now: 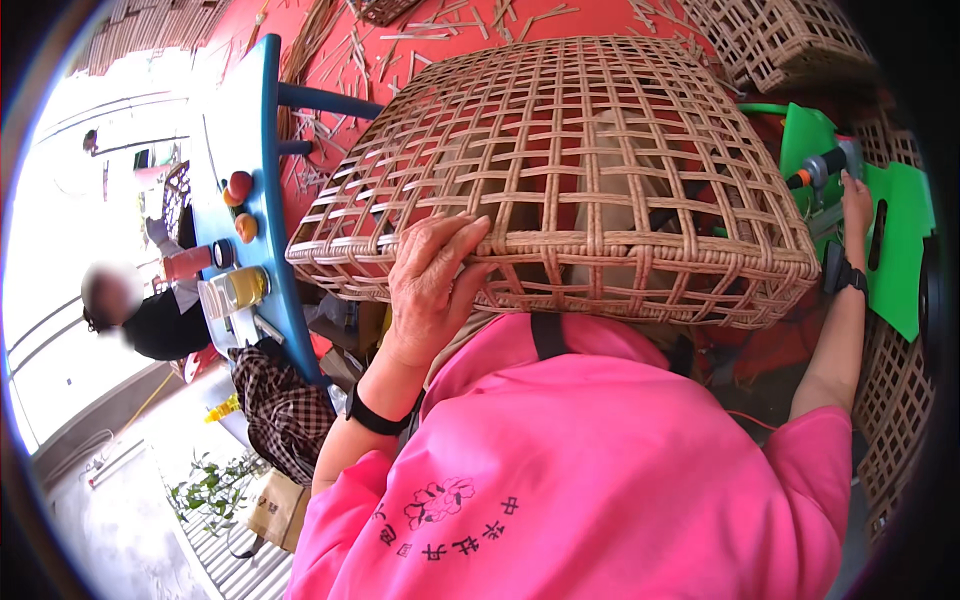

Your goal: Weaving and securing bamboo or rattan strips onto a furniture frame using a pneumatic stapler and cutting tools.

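A large brown woven basket-like frame (pixel 600 245) with an open lattice lies across my lap. My left hand (pixel 435 280) is closed over its near rim, left of the middle, fingers on top and thumb below. Off to the right, my right hand (pixel 856 205) reaches past the frame to a grey and dark hand tool with an orange end (pixel 826 167). The fingers appear closed at the tool's grey end, though they show small. The tool is beside green plastic panels (pixel 900 240).
On the left stands a blue table (pixel 283 290) with fruit (pixel 245 228), a jar of yellow liquid (pixel 245 287) and a pink bottle (pixel 190 262). Cut strips (pixel 400 55) litter the red floor. More woven pieces (pixel 790 40) stand far right. Another person (pixel 160 325) is at left.
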Demonstrator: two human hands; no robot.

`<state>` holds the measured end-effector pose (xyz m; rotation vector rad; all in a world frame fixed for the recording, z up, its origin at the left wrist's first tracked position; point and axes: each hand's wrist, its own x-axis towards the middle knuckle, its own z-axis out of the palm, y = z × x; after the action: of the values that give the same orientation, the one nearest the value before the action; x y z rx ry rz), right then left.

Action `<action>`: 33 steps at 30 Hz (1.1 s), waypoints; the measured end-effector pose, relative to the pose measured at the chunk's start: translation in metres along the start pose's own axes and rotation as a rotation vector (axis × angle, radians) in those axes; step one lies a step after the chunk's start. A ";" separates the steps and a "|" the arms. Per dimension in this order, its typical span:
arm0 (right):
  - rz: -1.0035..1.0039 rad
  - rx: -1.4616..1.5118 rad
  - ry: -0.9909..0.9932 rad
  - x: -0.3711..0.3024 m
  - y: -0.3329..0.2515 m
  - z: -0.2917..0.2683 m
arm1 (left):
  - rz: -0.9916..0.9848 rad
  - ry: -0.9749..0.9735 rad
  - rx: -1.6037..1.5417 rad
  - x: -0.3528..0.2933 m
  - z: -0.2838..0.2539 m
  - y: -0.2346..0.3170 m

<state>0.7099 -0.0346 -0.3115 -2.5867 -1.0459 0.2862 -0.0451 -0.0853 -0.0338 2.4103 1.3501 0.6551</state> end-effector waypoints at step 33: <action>-0.174 1.116 -0.041 -0.199 -0.128 -0.231 | -0.314 0.440 -0.658 -0.021 -0.006 -0.022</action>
<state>0.5585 -0.1416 -0.0383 -1.4853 -0.7702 0.6498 -0.0735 -0.0920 -0.0435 1.5516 1.3412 1.3378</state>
